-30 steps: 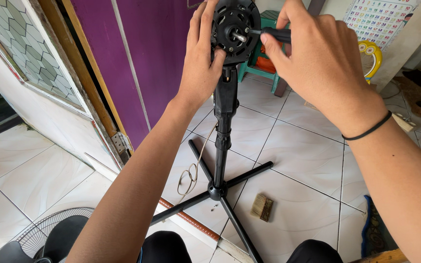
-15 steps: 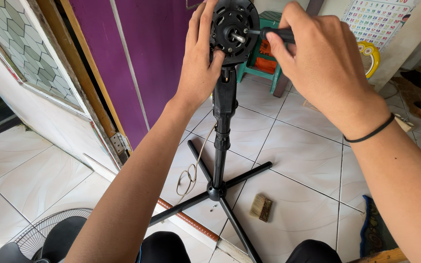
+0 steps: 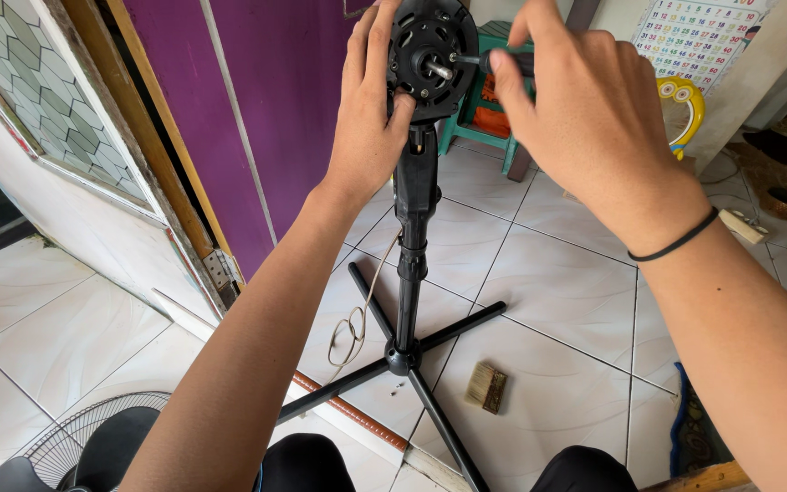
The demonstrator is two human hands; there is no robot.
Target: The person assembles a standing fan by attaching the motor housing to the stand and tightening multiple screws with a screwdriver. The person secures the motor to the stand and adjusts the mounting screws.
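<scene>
White floor tiles and a purple door (image 3: 275, 100) frame a black fan stand (image 3: 407, 301) on its cross-shaped foot. At its top sits the bare fan motor (image 3: 425, 56), shaft facing the viewer. The left hand (image 3: 371, 118) is clamped round the motor's left side, seemingly to steady it, while the right hand (image 3: 594, 118) is closed on a black-handled screwdriver (image 3: 503, 62) whose tip meets the motor face. Lower left lies a wire fan guard (image 3: 84, 433); a small brush (image 3: 485, 386) rests beside the foot. No containers with visible contents stand near
</scene>
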